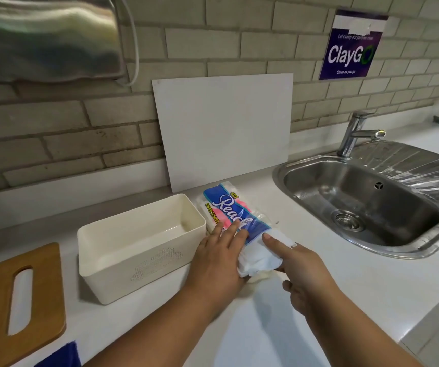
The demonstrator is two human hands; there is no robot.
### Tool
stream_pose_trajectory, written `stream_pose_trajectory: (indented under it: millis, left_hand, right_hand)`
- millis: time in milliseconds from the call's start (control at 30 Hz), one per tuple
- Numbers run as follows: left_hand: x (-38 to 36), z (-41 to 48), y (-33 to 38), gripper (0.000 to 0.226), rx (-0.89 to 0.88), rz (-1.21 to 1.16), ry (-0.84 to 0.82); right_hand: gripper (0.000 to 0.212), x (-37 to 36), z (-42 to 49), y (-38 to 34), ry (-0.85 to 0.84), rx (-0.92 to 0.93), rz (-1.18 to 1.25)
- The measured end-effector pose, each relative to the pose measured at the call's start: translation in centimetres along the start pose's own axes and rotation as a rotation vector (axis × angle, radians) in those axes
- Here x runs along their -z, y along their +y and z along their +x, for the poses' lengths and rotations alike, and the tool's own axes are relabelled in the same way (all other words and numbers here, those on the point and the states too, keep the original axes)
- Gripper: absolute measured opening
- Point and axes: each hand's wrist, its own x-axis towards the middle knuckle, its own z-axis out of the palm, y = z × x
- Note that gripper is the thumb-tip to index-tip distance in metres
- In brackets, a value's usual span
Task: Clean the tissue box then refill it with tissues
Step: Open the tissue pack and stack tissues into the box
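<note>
While flat left hand [217,262] presses one towel pack [227,205] | right hand [305,272]: grip unclear | one tissue box [123,263]

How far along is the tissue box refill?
Done: the wooden lid lies beside the empty tissue box, which looks clean. In hand: the left hand presses the Reach paper towel pack; the right hand pinches its open end. Left: filling, relidding.

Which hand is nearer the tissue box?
Left. The left hand lies on the towel pack just beside the box; the right hand pinches the pack's far side.
</note>
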Motion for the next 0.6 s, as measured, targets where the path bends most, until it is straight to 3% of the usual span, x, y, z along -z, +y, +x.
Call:
stream_pose_trajectory:
  millis: [100, 267, 600]
  left_hand:
    - [-0.4, 0.0, 0.0, 0.071, 0.027, 0.025, -0.002]
    - [-0.6, 0.3, 0.1, 0.072, 0.044, 0.079, -0.011]
    - [-0.3, 0.5, -0.1, 0.063, 0.048, 0.042, 0.013]
  right_hand:
    - [0.01, 0.1, 0.3, 0.4, 0.051, -0.039, 0.038]
    - [0.018, 0.9, 0.5, 1.0, 0.077, -0.114, 0.183]
    - [0.034, 1.5, -0.8, 1.8, -0.119, -0.14, 0.323]
